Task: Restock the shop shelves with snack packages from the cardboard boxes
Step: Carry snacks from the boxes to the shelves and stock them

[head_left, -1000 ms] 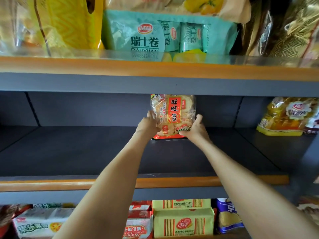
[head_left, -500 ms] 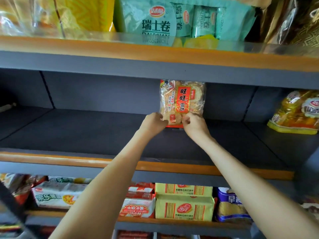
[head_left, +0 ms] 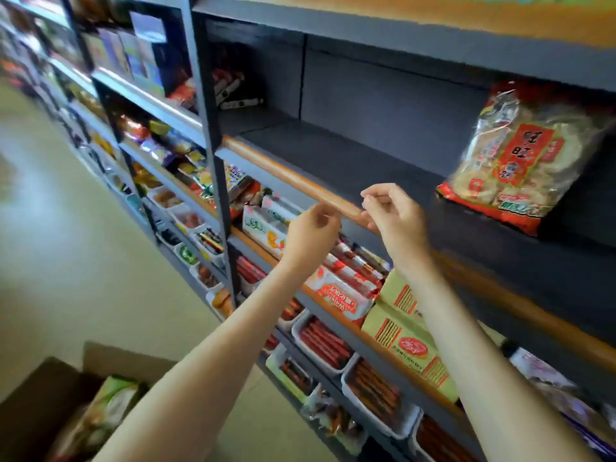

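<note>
Shop: stocked snack shelves [head_left: 213,151].

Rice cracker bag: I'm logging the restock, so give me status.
Left hand and right hand empty, clear of the rice cracker bag. Bag standing on the dark shelf. Cardboard box lower left, packs inside. Nothing in the way.

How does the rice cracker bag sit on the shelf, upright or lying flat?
Upright. The rice cracker bag stands on its red bottom edge on the shelf, printed front facing out. Whether it leans back: cannot tell.
</note>
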The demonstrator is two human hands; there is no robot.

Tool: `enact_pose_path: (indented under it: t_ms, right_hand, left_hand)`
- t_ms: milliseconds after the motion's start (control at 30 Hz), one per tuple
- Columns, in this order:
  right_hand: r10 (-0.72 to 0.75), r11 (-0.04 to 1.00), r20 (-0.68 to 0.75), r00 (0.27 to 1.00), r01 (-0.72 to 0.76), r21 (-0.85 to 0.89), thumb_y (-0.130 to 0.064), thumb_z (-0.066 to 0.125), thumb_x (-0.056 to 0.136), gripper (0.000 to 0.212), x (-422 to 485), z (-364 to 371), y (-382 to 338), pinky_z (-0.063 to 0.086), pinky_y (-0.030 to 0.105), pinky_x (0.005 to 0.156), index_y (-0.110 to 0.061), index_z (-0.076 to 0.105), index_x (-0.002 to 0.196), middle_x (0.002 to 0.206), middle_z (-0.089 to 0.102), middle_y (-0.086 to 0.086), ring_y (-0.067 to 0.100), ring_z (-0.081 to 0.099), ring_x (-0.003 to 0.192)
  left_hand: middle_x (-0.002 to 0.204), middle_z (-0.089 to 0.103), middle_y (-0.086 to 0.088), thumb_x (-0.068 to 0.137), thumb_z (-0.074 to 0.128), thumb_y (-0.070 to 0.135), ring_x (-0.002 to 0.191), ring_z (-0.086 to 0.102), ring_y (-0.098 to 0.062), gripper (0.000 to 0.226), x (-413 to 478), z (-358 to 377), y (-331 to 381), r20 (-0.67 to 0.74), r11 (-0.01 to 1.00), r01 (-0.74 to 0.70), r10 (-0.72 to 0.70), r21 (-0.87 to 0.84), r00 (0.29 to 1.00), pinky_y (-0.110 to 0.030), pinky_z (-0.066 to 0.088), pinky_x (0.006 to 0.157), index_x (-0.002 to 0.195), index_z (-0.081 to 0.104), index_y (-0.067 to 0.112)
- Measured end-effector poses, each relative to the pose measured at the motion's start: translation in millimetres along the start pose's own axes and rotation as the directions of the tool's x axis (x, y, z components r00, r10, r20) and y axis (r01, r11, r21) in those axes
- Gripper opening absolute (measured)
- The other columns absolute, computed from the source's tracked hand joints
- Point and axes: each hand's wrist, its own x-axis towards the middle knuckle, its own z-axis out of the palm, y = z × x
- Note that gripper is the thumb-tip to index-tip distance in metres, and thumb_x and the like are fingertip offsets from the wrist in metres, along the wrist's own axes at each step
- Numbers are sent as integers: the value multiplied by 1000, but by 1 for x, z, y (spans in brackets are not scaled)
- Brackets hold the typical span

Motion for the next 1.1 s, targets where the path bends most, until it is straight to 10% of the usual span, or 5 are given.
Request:
enact_pose_path:
  t_ms: [200, 433, 767, 900, 1100]
  right_hand:
    - [156, 988, 472, 868, -143, -64, -14, 57, 90, 10, -86, 127, 41, 53, 40, 75, -21, 64, 85, 76, 63, -6, 18, 63, 76]
    - [256, 967, 856, 449, -121, -226, -5, 56, 90, 8, -221, 282, 27, 45, 18, 56, -12, 59, 94, 80, 59, 6, 21, 58, 78]
    - [261, 955, 965, -26, 152, -254, -21, 59, 92, 24, -405, 416, -29, 54, 32, 81, -16, 57, 115, 111, 61, 3, 16, 56, 98]
    - [250, 946, 936, -248, 270, -181, -23, 60, 91, 37, -481, 456, -43, 46, 24, 71, -17, 49, 126, 113, 57, -1, 15, 56, 98]
    - [151, 855, 896, -417, 510, 94, -33, 64, 88, 67, -562, 497, -58, 38, 37, 104, -14, 32, 144, 139, 44, 5, 26, 41, 130]
  left_hand:
    - [95, 72, -11, 91, 51, 22, 92, 67, -28, 15, -125, -106, -143, -247, 848, 521, -486, 97, 838, -38, 55, 83, 88, 65, 17]
    - [108, 67, -7, 93, 47, 22, 99, 62, -23, 27, -322, -238, -235, -598, 526, 850, -681, 0, 422, -26, 43, 72, 112, 64, 14]
    - [113, 64, -23, 93, 46, 13, 107, 57, -39, 26, -512, -318, -291, -714, 256, 880, -689, -399, -124, -37, 40, 80, 110, 61, 2]
    - [114, 65, -13, 96, 41, 18, 106, 58, -32, 25, -566, -335, -306, -656, 87, 892, -709, -444, -257, -33, 44, 85, 108, 62, 14]
    - [126, 60, -8, 92, 50, 38, 116, 56, -30, 43, -603, -339, -316, -517, 56, 813, -796, -580, -314, -35, 43, 93, 131, 49, 19]
